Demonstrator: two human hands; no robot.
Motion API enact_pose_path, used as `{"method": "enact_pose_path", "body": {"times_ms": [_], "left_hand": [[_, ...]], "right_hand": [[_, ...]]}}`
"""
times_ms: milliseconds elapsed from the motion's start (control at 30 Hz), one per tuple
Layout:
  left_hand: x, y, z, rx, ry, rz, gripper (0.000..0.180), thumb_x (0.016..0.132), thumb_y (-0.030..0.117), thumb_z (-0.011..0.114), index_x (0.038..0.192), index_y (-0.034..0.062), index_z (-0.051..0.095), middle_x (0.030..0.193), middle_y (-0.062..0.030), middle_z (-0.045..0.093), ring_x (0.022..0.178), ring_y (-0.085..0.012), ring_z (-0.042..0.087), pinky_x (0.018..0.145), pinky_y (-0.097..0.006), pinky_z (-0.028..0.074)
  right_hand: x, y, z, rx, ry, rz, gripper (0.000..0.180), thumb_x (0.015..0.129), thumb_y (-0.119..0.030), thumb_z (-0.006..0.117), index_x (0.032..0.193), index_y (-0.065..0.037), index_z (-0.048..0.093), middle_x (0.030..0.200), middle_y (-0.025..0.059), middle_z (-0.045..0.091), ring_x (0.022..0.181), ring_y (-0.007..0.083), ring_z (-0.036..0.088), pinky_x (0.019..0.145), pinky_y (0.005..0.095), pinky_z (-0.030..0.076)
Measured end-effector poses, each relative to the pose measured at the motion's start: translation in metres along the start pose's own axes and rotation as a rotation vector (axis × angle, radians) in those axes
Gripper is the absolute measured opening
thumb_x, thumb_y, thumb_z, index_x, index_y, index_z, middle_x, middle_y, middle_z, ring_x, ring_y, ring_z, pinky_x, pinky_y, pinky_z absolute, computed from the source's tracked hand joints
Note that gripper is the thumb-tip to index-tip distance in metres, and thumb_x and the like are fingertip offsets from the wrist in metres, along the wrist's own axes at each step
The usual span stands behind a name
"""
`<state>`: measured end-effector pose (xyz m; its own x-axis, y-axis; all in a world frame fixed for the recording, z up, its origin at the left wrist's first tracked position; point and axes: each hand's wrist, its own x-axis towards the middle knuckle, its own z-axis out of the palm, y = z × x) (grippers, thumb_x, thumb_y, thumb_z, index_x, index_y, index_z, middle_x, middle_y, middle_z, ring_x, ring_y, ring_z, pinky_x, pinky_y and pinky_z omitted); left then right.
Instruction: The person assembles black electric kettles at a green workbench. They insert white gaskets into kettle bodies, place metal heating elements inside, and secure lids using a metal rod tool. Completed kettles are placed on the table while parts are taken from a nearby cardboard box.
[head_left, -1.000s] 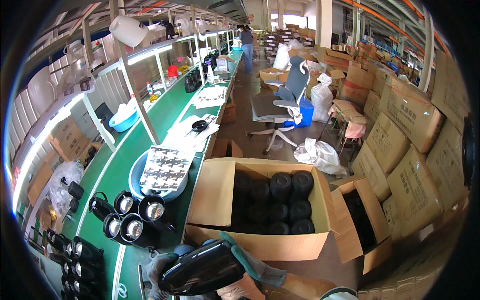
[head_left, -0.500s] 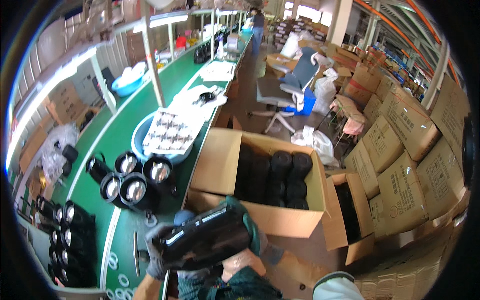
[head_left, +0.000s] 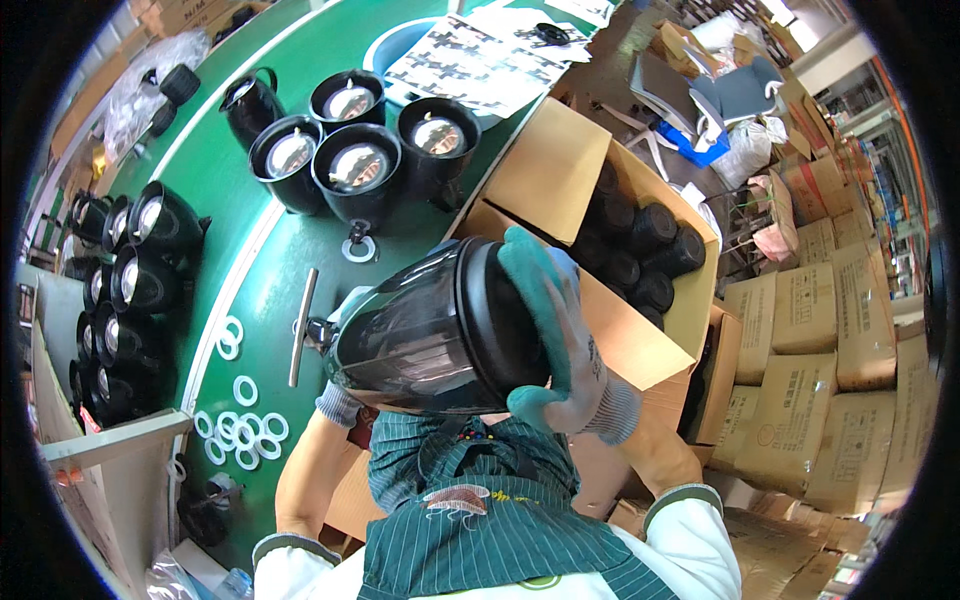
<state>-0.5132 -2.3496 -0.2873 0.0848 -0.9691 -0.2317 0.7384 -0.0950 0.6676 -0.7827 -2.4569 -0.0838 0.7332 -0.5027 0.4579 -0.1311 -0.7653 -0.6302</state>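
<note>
A green bench (head_left: 265,290) sweeps through the left of the room, a white line running along it; stacked cardboard boxes (head_left: 800,400) fill the right side; just beside the bench is an open carton (head_left: 548,168) with black cylinders (head_left: 650,230) in it, and beyond that a grey chair (head_left: 665,90); on the bench, patterned paper sheets (head_left: 480,60) partly cover a blue basin (head_left: 383,45), with five black jugs (head_left: 357,170), silvery inside, close by; a larger-looking glossy black pot (head_left: 410,345) is held on its side, tilted, before a striped green apron (head_left: 500,545); of the two gloved hands, the right hand (head_left: 565,340) is clamped round the pot's wide end, while the left hand (head_left: 350,301) is mostly hidden behind it, so I cannot tell its grip; a metal rod (head_left: 303,327) and loose white rings (head_left: 245,388) show beyond; the stacked boxes carry dark printed characters and symbols, the apron yellow script, the right glove small lettering, all too small to read surely.
</note>
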Motion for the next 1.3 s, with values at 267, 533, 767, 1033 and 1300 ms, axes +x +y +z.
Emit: {"method": "enact_pose_path", "body": {"times_ms": [267,533,767,1033,1300], "left_hand": [[-0.009,0.004,0.001,0.151,0.062,0.066,0.038,0.096,0.014,0.072,0.13,0.0023,0.06,0.119,-0.0108,0.069,0.101,-0.018,0.068,0.089,-0.036,0.059],[-0.023,0.082,0.08,0.541,0.127,0.236,0.044,0.085,0.017,0.083,0.12,-0.0015,0.065,0.109,-0.0111,0.074,0.096,-0.0153,0.069,0.089,-0.031,0.058],[-0.024,0.062,0.087,0.678,0.113,0.333,0.056,0.092,0.043,0.068,0.125,-0.0021,0.065,0.106,-0.0137,0.075,0.099,-0.0228,0.073,0.092,-0.037,0.058],[-0.048,0.089,0.256,1.136,-0.456,0.431,0.082,0.077,0.018,0.079,0.149,-0.0045,0.048,0.14,-0.0208,0.06,0.126,-0.0306,0.06,0.109,-0.04,0.044],[-0.059,0.038,0.31,1.163,-0.555,0.603,0.088,0.07,0.03,0.076,0.144,-0.0088,0.052,0.14,-0.0274,0.059,0.124,-0.0413,0.059,0.11,-0.046,0.041]], "right_hand": [[0.014,0.019,0.013,-0.026,-0.024,-0.114,0.105,0.091,-0.07,0.056,0.162,0.001,0.024,0.165,0.0294,0.025,0.147,0.0495,0.033,0.12,0.0578,0.025],[-0.026,0.031,0.012,0.133,0.114,0.012,0.084,0.103,-0.058,0.046,0.161,0.0,0.027,0.163,0.0204,0.032,0.148,0.0349,0.036,0.123,0.0441,0.026],[-0.07,0.043,0.009,0.698,0.264,0.339,0.071,0.11,-0.05,0.039,0.16,-0.001,0.031,0.161,0.0138,0.039,0.147,0.024,0.039,0.123,0.0346,0.029],[-0.161,0.106,0.03,1.993,0.546,0.582,0.07,0.105,-0.057,0.045,0.158,-0.014,0.035,0.161,0.0137,0.04,0.145,0.0305,0.043,0.122,0.0488,0.036],[-0.215,0.107,0.0,1.748,0.919,0.403,0.059,0.112,-0.049,0.035,0.158,-0.012,0.035,0.158,0.0108,0.044,0.144,0.0258,0.043,0.122,0.0461,0.037]]}}
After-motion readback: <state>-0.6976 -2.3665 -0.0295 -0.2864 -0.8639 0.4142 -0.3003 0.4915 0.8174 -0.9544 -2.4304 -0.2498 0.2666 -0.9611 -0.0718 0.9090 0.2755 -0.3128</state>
